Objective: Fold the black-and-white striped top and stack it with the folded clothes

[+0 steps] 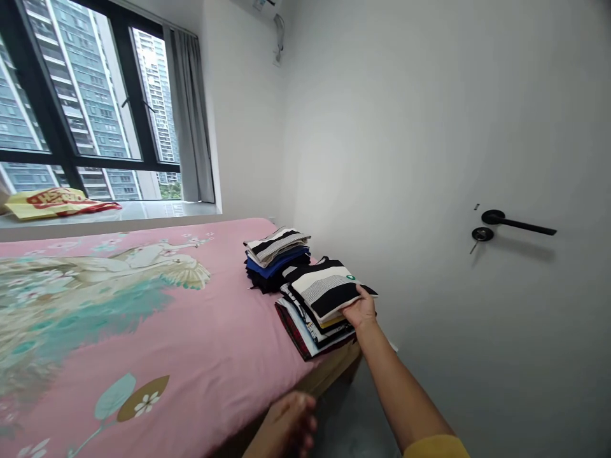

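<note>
My right hand (360,310) reaches out to the near stack of folded clothes (315,318) at the right edge of the bed. Its fingers are closed on the top piece, a black-and-white striped folded garment (324,287). A second stack of folded clothes (275,254), striped on top with blue and black beneath, lies just behind. My left hand (291,423) hangs low at the bottom of the view by the bed's edge, blurred, with the fingers loosely curled and nothing seen in them.
The bed carries a pink sheet (143,318) with a bird print. A white wall and a door with a black handle (515,222) stand to the right. A yellow and red bag (52,202) lies on the window sill; a grey curtain (193,114) hangs beside the window.
</note>
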The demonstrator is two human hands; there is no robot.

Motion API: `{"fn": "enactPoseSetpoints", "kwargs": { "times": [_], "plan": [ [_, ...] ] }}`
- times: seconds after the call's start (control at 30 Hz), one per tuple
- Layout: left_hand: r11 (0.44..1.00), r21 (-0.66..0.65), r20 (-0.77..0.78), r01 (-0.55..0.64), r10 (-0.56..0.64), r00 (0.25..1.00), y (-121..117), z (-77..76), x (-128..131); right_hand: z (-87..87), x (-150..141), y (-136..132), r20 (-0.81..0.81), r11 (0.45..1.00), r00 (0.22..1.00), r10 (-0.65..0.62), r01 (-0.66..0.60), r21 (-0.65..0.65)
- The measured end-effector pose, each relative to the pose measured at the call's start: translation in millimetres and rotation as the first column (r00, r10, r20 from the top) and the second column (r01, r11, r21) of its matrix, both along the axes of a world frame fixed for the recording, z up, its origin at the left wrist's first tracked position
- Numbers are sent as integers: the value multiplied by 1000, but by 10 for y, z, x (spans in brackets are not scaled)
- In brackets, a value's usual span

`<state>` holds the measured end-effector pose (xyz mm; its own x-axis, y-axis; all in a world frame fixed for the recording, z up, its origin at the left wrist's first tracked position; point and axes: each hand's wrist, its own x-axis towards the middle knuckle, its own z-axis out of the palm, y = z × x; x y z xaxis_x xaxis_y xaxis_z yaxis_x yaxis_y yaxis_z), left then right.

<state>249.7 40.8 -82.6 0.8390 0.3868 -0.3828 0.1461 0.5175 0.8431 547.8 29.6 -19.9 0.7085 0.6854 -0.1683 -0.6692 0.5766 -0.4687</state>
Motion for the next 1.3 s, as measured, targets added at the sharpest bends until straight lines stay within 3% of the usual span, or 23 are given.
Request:
{"fn": "enactPoseSetpoints", "kwargs": {
  "times": [0.03,0.13,0.23,0.33,0.43,0.53,0.7,0.9,1.03,1.1,1.3],
  "plan": [
    [996,-88,6,26,-26,1000,81,112,266,16,-1,-4,-6,1000,1000,2,-2,10],
    [972,-225,83,-74,95,992,307,430,953,55,-5,-9,-34,999,999,0,1,49],
    [925,-373,109,-67,116,987,484,621,1396,72,11,-10,-50,996,999,6,-2,84],
    [863,-506,211,-15,140,967,632,677,1631,61,72,-37,-32,994,999,39,-36,106],
    [812,-577,256,-93,288,923,812,654,1761,34,203,-128,-19,991,997,74,-71,117],
    [758,-631,227,-164,382,896,1041,611,1861,-5,422,-248,-72,996,997,-2,9,92],
    [767,-592,176,-247,423,889,1364,631,2032,-54,807,-306,-129,997,989,-78,74,-34],
    [827,-426,5,-366,407,913,1599,901,2313,46,1090,-45,-108,950,988,-111,74,-303],
    [826,-375,10,-422,458,889,1695,1063,2463,144,1231,77,25,956,978,-205,206,-210],
    [831,-344,15,-438,471,882,1700,1042,2477,100,1262,62,106,951,968,-229,245,-190],
    [844,-296,-94,-448,441,893,1739,796,2430,-272,1242,-181,69,901,990,-119,137,-411]
  ]
}}
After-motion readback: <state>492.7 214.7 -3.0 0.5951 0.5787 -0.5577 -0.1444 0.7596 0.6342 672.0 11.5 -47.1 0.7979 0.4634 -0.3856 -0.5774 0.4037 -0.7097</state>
